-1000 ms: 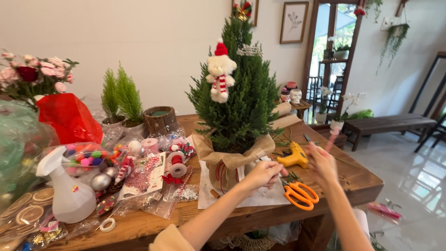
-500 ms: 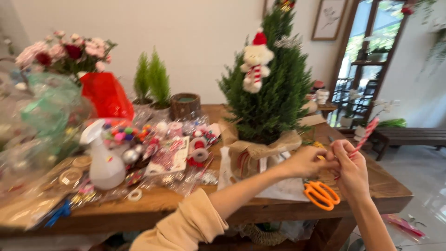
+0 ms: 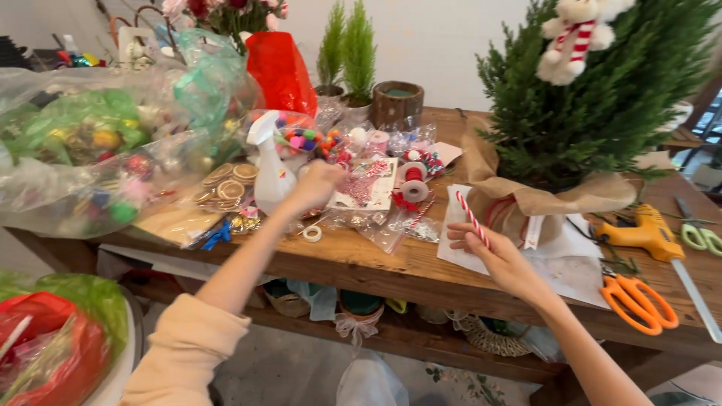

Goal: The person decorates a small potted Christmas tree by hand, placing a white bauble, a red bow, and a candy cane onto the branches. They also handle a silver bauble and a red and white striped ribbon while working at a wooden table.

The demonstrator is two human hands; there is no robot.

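The red-and-white striped candy cane (image 3: 471,218) is pinched between the fingers of the right hand (image 3: 502,259), slanting up and to the left from the grip, over a sheet of white paper (image 3: 560,256) that lies on the wooden worktop (image 3: 376,263). Just beyond it stands a small evergreen tree (image 3: 602,90) with its pot wrapped in brown burlap (image 3: 541,199) — a white plush bear in a striped scarf (image 3: 575,37) hangs in its branches.

The left hand (image 3: 316,184) reaches out over the clutter at the middle of the worktop, fingers curled down among clear packets of small ornaments (image 3: 368,184), right beside a white spray bottle (image 3: 269,169); whether it grips anything there cannot be told. Near it lie a spool of red ribbon (image 3: 414,180), a small roll of tape (image 3: 312,234) and a stack of wooden slices (image 3: 229,184).

To the right of the paper sit orange-handled scissors (image 3: 639,301), a yellow glue gun (image 3: 645,229) and pale green scissors (image 3: 703,237). Large clear plastic bags of baubles (image 3: 90,158) fill the left end — behind them a red wrap of flowers (image 3: 282,71), two little potted conifers (image 3: 346,49) and a round wooden pot (image 3: 397,101).
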